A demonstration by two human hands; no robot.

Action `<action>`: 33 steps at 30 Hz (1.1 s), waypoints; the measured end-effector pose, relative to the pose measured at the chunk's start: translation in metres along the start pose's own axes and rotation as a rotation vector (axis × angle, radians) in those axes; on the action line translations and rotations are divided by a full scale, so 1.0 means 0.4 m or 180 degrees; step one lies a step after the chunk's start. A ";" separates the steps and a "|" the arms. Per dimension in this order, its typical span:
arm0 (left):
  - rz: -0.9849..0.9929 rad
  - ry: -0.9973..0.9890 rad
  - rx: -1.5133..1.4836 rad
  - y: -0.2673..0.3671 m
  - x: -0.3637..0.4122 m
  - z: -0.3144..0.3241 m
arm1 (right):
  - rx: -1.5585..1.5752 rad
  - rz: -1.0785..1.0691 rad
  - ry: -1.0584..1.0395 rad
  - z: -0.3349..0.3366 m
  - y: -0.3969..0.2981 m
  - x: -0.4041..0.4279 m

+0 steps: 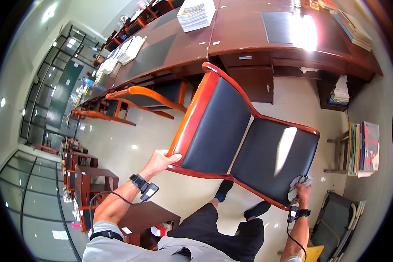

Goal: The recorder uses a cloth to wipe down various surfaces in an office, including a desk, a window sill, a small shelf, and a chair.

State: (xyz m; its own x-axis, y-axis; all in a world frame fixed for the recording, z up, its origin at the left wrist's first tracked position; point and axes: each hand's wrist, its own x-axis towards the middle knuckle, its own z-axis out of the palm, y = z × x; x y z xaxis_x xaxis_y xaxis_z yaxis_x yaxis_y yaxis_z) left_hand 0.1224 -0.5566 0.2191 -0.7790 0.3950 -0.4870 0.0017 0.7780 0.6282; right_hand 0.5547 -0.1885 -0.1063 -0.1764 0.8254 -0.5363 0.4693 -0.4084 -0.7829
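Before me stands a wooden chair with a black padded backrest point(217, 127) and a black padded seat point(271, 154), both framed in glossy reddish wood. My left hand point(160, 162) grips the lower corner of the chair's top rail point(191, 114), thumb over the wood. At the seat's front near corner, my right hand point(303, 191) holds a crumpled grey cloth point(296, 186) against the edge. A bright patch of light lies across the seat. The chair's legs are mostly hidden beneath it.
Beyond the chair runs a long reddish-brown desk point(239, 39) bearing a paper stack point(196, 14). Another wooden chair point(150, 98) is tucked at it on the left. To the right are a stool point(339, 154) beside upright books point(363, 149), and a folded chair point(334, 226). A brown desk point(144, 216) stands lower left.
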 end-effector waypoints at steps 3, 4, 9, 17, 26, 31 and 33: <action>-0.0174 0.0103 0.0057 -0.046 -0.043 0.028 | -0.0020 -0.0047 -0.0076 -0.027 -0.006 0.018; -0.0249 0.0100 0.0025 -0.055 -0.054 0.031 | -0.0078 -0.0043 -0.0097 -0.039 -0.006 0.018; -0.0338 0.0131 0.0065 -0.115 -0.054 -0.015 | -0.0330 -0.0051 -0.0231 -0.021 -0.035 -0.037; -0.0140 -0.0061 -0.0108 -0.281 0.090 -0.111 | -0.0369 -0.0343 -0.0187 0.069 -0.057 -0.093; -0.0235 -0.0185 0.0487 -0.337 0.209 -0.205 | -0.0895 -0.0437 0.0138 0.193 -0.147 -0.188; -0.0589 -0.0147 0.0796 -0.385 0.227 -0.290 | -0.0211 -0.0146 -0.0257 0.301 -0.145 -0.219; -0.0497 -0.0143 0.0768 -0.404 0.251 -0.284 | 0.0083 0.0055 -0.0301 0.300 -0.093 -0.195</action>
State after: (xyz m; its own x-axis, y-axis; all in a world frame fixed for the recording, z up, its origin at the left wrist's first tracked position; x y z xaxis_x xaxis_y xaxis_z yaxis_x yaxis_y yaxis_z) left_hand -0.0273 -0.6981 0.1378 -0.7529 0.2783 -0.5964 0.0372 0.9227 0.3837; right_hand 0.4472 -0.2844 -0.0730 -0.2499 0.7782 -0.5761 0.4506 -0.4332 -0.7806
